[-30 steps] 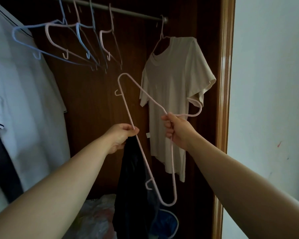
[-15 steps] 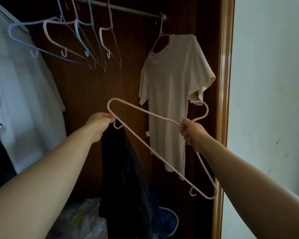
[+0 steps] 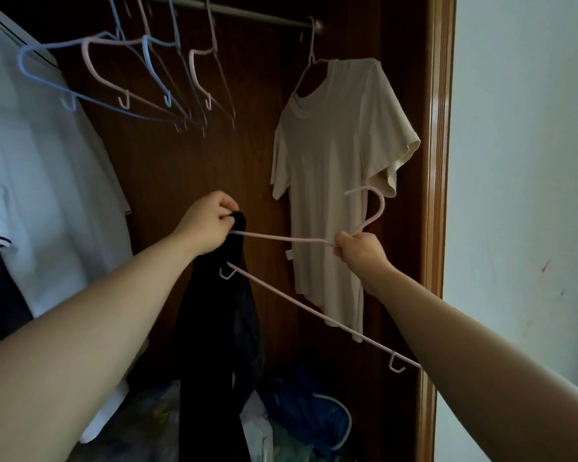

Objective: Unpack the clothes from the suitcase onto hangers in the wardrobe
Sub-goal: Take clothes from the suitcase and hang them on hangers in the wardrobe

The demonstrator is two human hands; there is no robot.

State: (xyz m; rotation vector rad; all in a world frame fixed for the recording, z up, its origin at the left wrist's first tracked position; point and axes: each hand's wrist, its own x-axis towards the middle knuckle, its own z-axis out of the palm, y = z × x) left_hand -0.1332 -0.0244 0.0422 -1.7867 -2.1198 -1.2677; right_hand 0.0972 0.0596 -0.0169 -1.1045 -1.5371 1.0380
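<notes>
A beige T-shirt already hangs on the rail, up at one o'clock, and a white shirt hangs at nine o'clock. Empty hangers wait at eleven o'clock. The black garment is not hung yet. The left hand pinches its top edge tight, with one end of the pink hanger. The right hand is closed on the hanger's neck, below the hook. I think the hanger is going in now, but it is dark. The suitcase is out of sight.
</notes>
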